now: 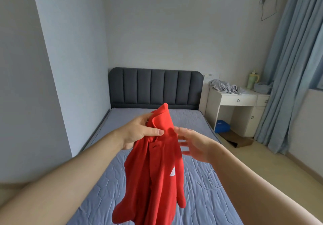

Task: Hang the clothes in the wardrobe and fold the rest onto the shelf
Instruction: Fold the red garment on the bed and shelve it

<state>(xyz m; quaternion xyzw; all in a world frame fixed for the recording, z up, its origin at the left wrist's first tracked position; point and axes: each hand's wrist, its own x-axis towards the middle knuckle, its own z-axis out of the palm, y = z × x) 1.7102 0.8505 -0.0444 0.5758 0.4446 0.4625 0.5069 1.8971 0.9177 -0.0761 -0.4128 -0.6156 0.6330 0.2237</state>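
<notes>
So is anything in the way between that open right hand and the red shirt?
Nothing visible. The right hand is open beside the red shirt, which hangs from the left hand by its collar, above the bed.

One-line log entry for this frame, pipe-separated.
left hand: gripping red shirt at collar | right hand: open, beside shirt | shirt: hanging above bed | no hanger or wardrobe in view
</notes>
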